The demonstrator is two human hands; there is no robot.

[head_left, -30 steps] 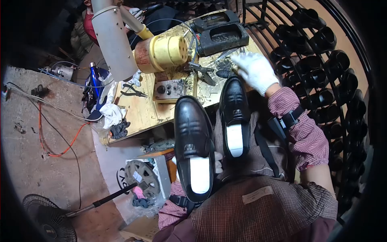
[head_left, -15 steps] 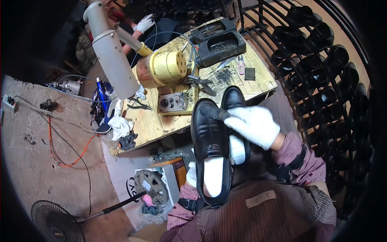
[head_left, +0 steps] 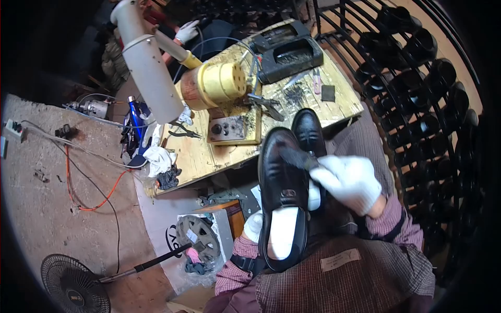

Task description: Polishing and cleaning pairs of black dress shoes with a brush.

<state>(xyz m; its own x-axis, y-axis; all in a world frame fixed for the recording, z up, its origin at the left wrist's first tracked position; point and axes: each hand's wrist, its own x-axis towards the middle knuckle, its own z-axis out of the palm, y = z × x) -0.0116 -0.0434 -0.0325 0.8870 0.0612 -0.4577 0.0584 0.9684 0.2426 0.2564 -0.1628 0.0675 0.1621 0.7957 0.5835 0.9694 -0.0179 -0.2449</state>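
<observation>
Two black leather loafers with white insoles are in front of me, toes pointing away. My left hand (head_left: 253, 226), in a white glove, grips the nearer loafer (head_left: 282, 180) from its left side; most of its fingers are hidden under the shoe. The second loafer (head_left: 307, 128) sits just behind and to the right, partly covered. My right hand (head_left: 352, 182), also gloved in white, is closed around a dark brush (head_left: 298, 158). The brush lies against the upper of the nearer loafer, near its toe. A brown checked apron (head_left: 344, 276) covers my lap.
A wooden bench (head_left: 195, 161) carries a yellow blower (head_left: 219, 86), pliers (head_left: 183, 131), a control box (head_left: 227, 128) and a black tray (head_left: 292, 55). Racks of black shoes (head_left: 412, 104) stand at right. A fan (head_left: 75, 292) is at lower left. A co-worker's gloved hand (head_left: 187, 31) shows beyond.
The nearer loafer and my left hand have shifted slightly right. My right hand and the brush have moved right and a little nearer to me.
</observation>
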